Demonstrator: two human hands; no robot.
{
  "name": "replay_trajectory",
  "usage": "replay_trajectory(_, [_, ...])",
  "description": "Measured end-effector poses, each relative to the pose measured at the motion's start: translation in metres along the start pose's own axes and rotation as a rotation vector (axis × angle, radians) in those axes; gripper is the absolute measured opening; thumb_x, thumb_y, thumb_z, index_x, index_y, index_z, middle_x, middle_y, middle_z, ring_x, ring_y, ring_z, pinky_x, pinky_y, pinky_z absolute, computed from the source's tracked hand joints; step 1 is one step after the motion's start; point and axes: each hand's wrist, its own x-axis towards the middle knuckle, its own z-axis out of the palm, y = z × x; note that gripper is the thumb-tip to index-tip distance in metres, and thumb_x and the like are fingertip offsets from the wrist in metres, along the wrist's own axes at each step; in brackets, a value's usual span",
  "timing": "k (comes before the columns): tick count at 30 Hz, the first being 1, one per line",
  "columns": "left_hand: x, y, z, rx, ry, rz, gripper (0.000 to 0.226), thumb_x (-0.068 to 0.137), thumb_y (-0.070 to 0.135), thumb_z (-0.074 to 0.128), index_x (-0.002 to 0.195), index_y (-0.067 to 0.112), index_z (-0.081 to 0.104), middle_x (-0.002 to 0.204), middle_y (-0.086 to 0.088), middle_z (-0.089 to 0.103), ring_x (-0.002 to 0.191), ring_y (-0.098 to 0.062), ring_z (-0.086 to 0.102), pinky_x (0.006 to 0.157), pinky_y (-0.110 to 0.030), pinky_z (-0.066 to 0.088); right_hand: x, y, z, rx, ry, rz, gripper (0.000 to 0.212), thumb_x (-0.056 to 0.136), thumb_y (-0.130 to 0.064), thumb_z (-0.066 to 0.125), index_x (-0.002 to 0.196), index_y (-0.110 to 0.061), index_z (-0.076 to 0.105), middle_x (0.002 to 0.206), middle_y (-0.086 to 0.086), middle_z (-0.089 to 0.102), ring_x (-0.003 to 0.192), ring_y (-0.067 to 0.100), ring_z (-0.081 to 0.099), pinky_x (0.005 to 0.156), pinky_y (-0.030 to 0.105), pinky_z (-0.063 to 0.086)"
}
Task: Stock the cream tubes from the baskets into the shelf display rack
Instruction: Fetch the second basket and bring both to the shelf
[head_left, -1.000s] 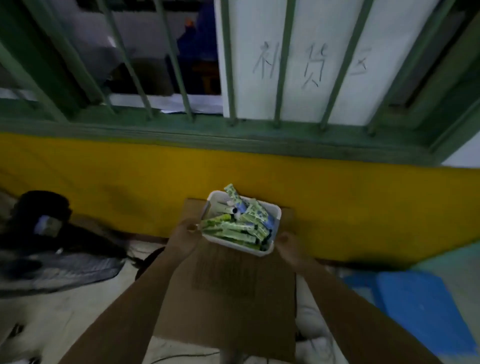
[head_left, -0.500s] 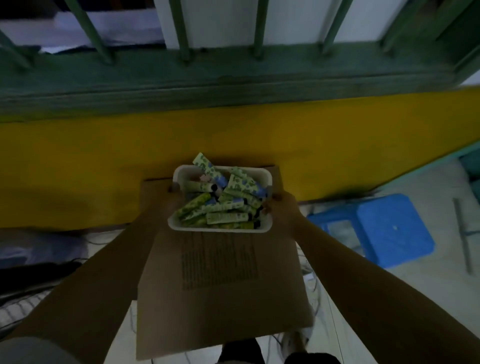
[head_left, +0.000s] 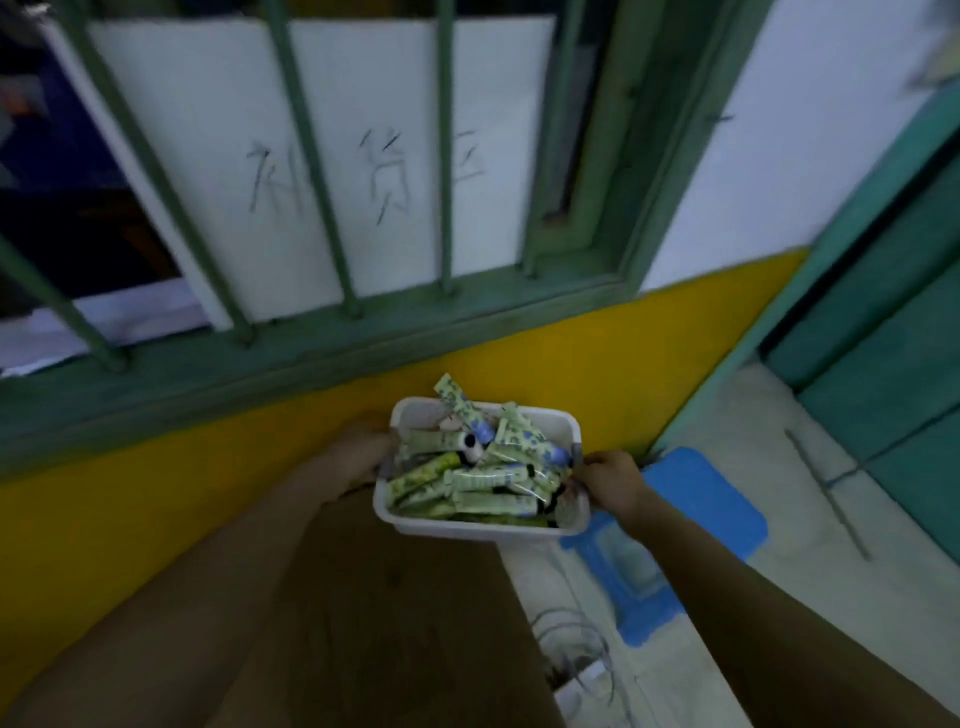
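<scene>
Currently both hands carry a white basket (head_left: 483, 527) between them: left hand (head_left: 358, 452) grips its left rim, right hand (head_left: 610, 480) grips the right rim. Cream tubes (head_left: 467, 467) piled loosely inside, green-white, some blue-capped. Brown cardboard (head_left: 395, 613) sits under the left forearm. Blue stool (head_left: 696, 499) is just beyond the right hand; barred window (head_left: 311, 171) lies ahead of both.
</scene>
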Motion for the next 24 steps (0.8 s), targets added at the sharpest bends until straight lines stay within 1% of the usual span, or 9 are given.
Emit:
replay_trajectory(7, [-0.019, 0.168, 0.103, 0.084, -0.257, 0.297, 0.035, 0.095, 0.009, 0.052, 0.060, 0.005, 0.054, 0.062, -0.014, 0.050, 0.059, -0.024, 0.050, 0.056, -0.028, 0.043, -0.059, 0.018, -0.184, 0.146, 0.370, 0.001, 0.028, 0.088, 0.003, 0.051, 0.062, -0.002, 0.060, 0.059, 0.012, 0.058, 0.058, 0.025, 0.055, 0.057, 0.030, 0.047])
replay_trajectory(9, [-0.035, 0.222, 0.144, 0.084, -0.344, 0.349, 0.022, 0.096, 0.008, 0.051, 0.074, 0.003, 0.056, 0.070, -0.013, 0.055, 0.063, -0.021, 0.055, 0.053, -0.027, 0.047, -0.082, 0.034, -0.239, 0.222, 0.497, 0.004, 0.031, 0.092, -0.002, 0.053, 0.061, -0.002, 0.059, 0.055, 0.009, 0.060, 0.055, 0.022, 0.056, 0.053, 0.027, 0.047])
replay_trajectory(11, [-0.059, 0.280, 0.190, 0.022, -0.416, 0.401, 0.008, 0.095, 0.006, 0.053, 0.093, 0.000, 0.058, 0.082, -0.015, 0.058, 0.069, -0.021, 0.059, 0.054, -0.031, 0.049, -0.108, 0.053, -0.293, 0.333, 0.638, 0.011, 0.034, 0.092, -0.002, 0.055, 0.058, -0.003, 0.054, 0.043, 0.002, 0.055, 0.043, 0.015, 0.054, 0.044, 0.020, 0.043])
replay_trajectory(12, [-0.074, 0.307, 0.213, -0.003, -0.439, 0.432, 0.007, 0.095, 0.005, 0.054, 0.096, -0.001, 0.057, 0.083, -0.015, 0.059, 0.070, -0.021, 0.059, 0.055, -0.032, 0.050, -0.123, 0.062, -0.319, 0.384, 0.699, 0.012, 0.035, 0.092, -0.001, 0.055, 0.058, -0.004, 0.051, 0.041, 0.002, 0.053, 0.037, 0.011, 0.052, 0.039, 0.017, 0.040])
replay_trajectory(14, [-0.105, 0.357, 0.261, -0.025, -0.485, 0.491, 0.005, 0.093, 0.004, 0.057, 0.090, 0.000, 0.057, 0.080, -0.014, 0.060, 0.067, -0.022, 0.060, 0.055, -0.032, 0.051, -0.152, 0.081, -0.369, 0.456, 0.802, 0.012, 0.034, 0.092, -0.001, 0.056, 0.059, -0.004, 0.049, 0.047, 0.006, 0.053, 0.031, 0.007, 0.050, 0.037, 0.016, 0.038])
replay_trajectory(17, [-0.151, 0.411, 0.339, -0.035, -0.559, 0.528, 0.011, 0.091, 0.001, 0.059, 0.080, -0.001, 0.057, 0.067, -0.013, 0.059, 0.045, -0.015, 0.060, 0.047, -0.027, 0.052, -0.195, 0.119, -0.440, 0.544, 0.944, 0.011, 0.028, 0.091, 0.000, 0.056, 0.063, -0.001, 0.053, 0.051, 0.010, 0.056, 0.028, 0.006, 0.050, 0.041, 0.016, 0.041])
replay_trajectory(19, [-0.179, 0.442, 0.398, -0.034, -0.585, 0.546, 0.015, 0.090, -0.002, 0.059, 0.075, -0.003, 0.058, 0.056, -0.012, 0.057, 0.036, -0.012, 0.054, 0.049, -0.025, 0.053, -0.218, 0.148, -0.488, 0.593, 0.988, 0.007, 0.021, 0.090, 0.002, 0.055, 0.069, 0.002, 0.056, 0.054, 0.013, 0.057, 0.028, 0.006, 0.049, 0.037, 0.014, 0.039])
replay_trajectory(22, [-0.216, 0.480, 0.491, -0.033, -0.638, 0.579, 0.010, 0.089, -0.004, 0.059, 0.080, -0.007, 0.060, 0.065, -0.016, 0.058, 0.052, -0.018, 0.055, 0.043, -0.021, 0.052, -0.241, 0.204, -0.559, 0.660, 1.018, 0.028, 0.020, 0.091, -0.002, 0.057, 0.071, -0.001, 0.057, 0.063, 0.015, 0.060, 0.044, 0.016, 0.058, 0.047, 0.023, 0.049])
replay_trajectory(24, [-0.243, 0.496, 0.565, -0.027, -0.679, 0.593, 0.007, 0.090, -0.003, 0.059, 0.089, -0.010, 0.062, 0.070, -0.016, 0.059, 0.057, -0.019, 0.055, 0.041, -0.019, 0.050, -0.257, 0.250, -0.612, 0.689, 1.060, 0.050, 0.018, 0.092, -0.003, 0.057, 0.074, 0.000, 0.058, 0.064, 0.015, 0.061, 0.049, 0.019, 0.058, 0.045, 0.024, 0.050])
